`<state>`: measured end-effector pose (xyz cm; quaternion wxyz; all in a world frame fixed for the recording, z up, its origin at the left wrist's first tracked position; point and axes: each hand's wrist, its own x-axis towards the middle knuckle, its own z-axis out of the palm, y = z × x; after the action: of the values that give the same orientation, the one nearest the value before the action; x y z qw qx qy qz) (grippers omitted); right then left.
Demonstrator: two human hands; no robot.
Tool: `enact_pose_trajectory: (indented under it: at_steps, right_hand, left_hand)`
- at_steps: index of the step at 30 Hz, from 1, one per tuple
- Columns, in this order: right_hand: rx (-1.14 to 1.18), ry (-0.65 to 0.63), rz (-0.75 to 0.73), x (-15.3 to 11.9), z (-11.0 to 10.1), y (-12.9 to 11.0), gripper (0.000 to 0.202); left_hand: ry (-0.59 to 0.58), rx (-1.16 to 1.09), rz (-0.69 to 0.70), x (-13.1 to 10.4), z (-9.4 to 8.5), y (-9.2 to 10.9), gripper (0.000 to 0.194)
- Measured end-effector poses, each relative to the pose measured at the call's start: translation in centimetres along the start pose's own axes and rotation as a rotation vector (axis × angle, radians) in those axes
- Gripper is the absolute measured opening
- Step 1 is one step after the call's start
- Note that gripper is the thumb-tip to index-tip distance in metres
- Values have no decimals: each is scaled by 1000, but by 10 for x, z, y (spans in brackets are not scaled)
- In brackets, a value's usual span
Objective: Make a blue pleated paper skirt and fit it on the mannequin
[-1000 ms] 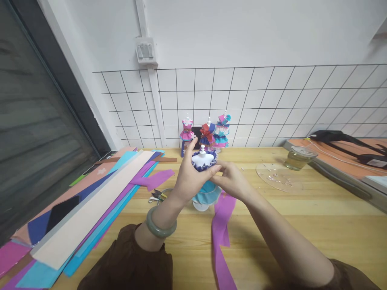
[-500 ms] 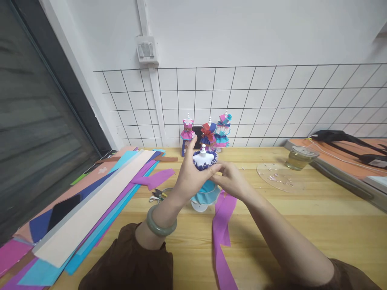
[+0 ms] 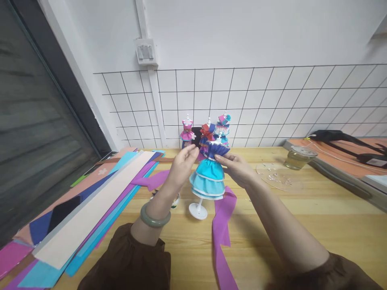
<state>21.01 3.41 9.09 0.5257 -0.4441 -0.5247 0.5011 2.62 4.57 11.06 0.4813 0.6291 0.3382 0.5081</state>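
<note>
A small white dress form wears a dark blue ruffled top and a tiered turquoise skirt (image 3: 208, 179) with white trim. It leans to the right, and its round white base (image 3: 198, 210) appears tilted. My right hand (image 3: 238, 167) grips the form at the waist from the right side. On the other side my left hand (image 3: 184, 163) is held beside the blue ruffle, fingers apart from the form and with nothing in them. A purple fabric strip (image 3: 222, 225) lies on the table just right of the base.
Three dressed small forms, one in pink (image 3: 187, 131), stand at the back. Long coloured fabric strips (image 3: 99, 201) cover the left side. Scissors lie partly behind my left wrist. A clear round tray (image 3: 278, 177) and a glass cup (image 3: 299, 157) are at right.
The dress form has tilted from upright, its top moving right, showing more skirt. My left hand has let go and moved left; my right hand has shifted slightly right with the form.
</note>
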Motion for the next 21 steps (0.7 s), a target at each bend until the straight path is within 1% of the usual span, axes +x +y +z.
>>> enact_pose_trajectory:
  at_steps: [2, 4, 7, 10, 12, 15, 19, 21]
  right_hand:
    - [40, -11, 25, 3, -2, 2, 35]
    - [52, -26, 27, 3, -2, 4, 33]
    - [44, -50, 21, 2, 1, 5, 31]
    - [20, -65, 8, 0, 4, 6, 33]
    - [3, -69, 10, 0, 4, 6, 33]
    - [4, -96, 28, -2, 2, 3, 31]
    - [31, -196, 41, -3, -2, 0, 29]
    - [30, -207, 27, -3, -3, 1, 26]
  left_hand:
    - [-67, 51, 15, 2, 0, -6, 41]
    - [-117, 102, 73, 4, 0, -12, 35]
    - [-126, 180, 161, 6, 0, -20, 34]
    - [-149, 213, 201, 8, -1, -26, 36]
    - [-174, 203, 195, 9, -2, -29, 38]
    - [-207, 167, 144, 9, -2, -30, 39]
    - [-181, 165, 121, 7, -1, -27, 40]
    - [-197, 171, 132, 6, -1, -25, 39]
